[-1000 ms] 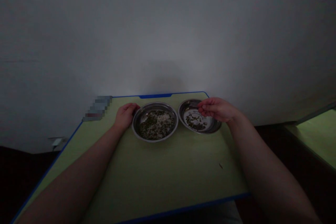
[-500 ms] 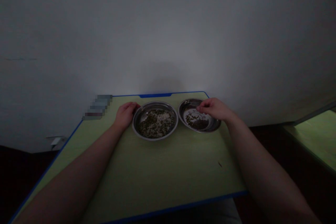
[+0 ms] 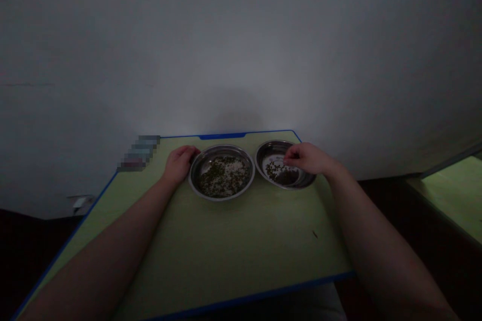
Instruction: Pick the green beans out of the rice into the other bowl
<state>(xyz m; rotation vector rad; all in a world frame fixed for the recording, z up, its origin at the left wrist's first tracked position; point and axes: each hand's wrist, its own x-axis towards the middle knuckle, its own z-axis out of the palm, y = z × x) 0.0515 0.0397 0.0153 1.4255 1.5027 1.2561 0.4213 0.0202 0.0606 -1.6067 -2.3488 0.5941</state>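
Two round steel bowls sit side by side on the light green table. The larger left bowl holds a mix of small green and whitish grains. In the smaller right bowl lie green grains and a dark patch. My left hand is curled against the left bowl's outer side, fingertips at its rim. Over the right bowl hangs my right hand, thumb and fingers pinched together just above the grains. Whatever may be between those fingertips is too small to make out.
The table has a blue edge and stands against a grey wall. A blurred-out flat object lies at its back left corner. A small dark sliver rests near the right edge. Another green tabletop shows at far right.
My right hand has dipped slightly lower over the right bowl, its fingers still pinched. My left hand and both bowls hold their places.
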